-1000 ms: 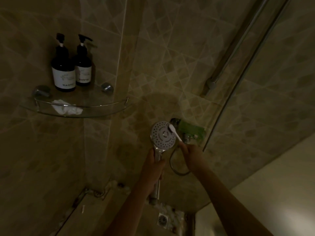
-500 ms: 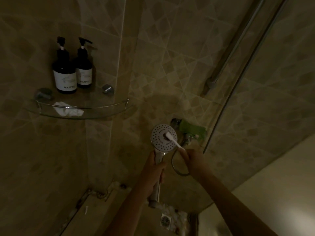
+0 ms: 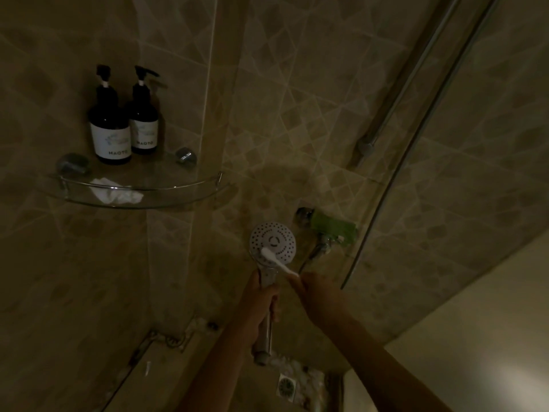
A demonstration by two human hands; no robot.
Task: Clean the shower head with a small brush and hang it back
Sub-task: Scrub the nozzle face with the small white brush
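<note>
A round silver shower head faces me in the dim shower corner, its spray plate dotted with holes. My left hand grips its chrome handle just below the head. My right hand pinches the handle of a small white brush, whose bristle end lies on the lower left of the spray plate. The hose loops down behind my right hand and is mostly hidden.
A chrome slide rail runs up the right wall. The tap fitting with a green cloth sits just right of the head. A glass corner shelf holds two dark pump bottles and a white rag. A floor drain lies below.
The brush tip has swept from the upper right of the spray plate across to its lower left. Both hands stay on their grips.
</note>
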